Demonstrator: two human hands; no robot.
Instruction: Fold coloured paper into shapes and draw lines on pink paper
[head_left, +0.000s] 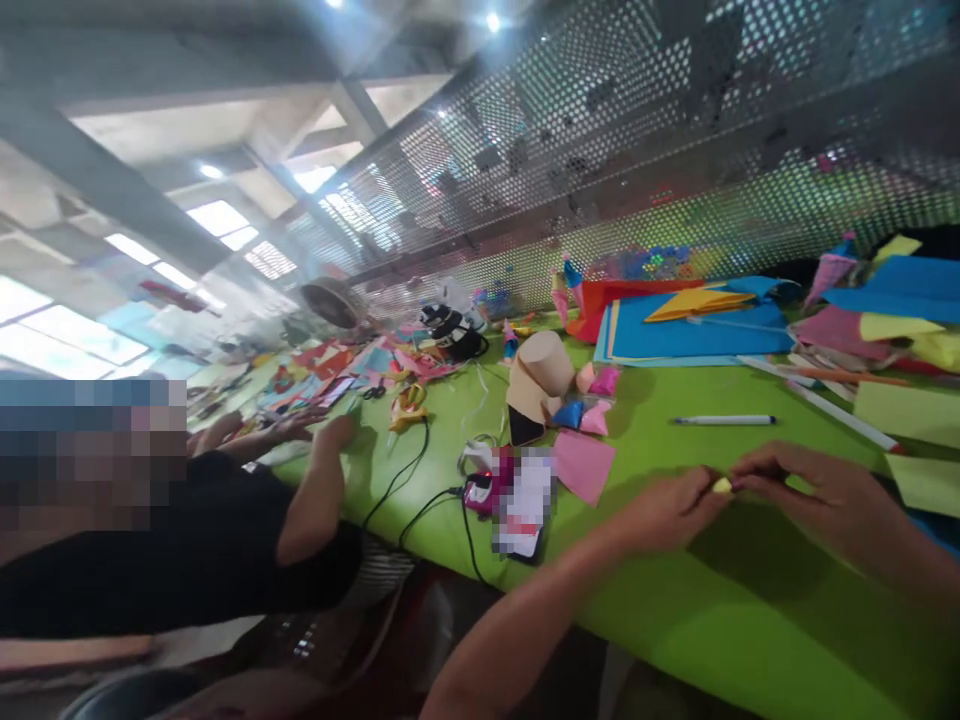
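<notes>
My left hand (679,508) and my right hand (821,495) meet over the green table, fingertips pinched close together. Between them shows a small yellow paper piece (722,486), held by the left fingers. The right thumb and fingers press at its other end, where a tiny dark pink bit shows; whether it belongs to the same piece I cannot tell. Just beyond my hands lies a white pen (724,420). To the left are a square pink paper sheet (585,465) and small folded pink and blue paper pieces (596,416).
A phone (527,500), a magenta device with cables (489,485) and a beige roll (546,362) stand left of my arms. Blue paper sheets (675,330) lie at the back, yellow sheets (911,415) at the right. Another person in a dark shirt (187,540) works at the left.
</notes>
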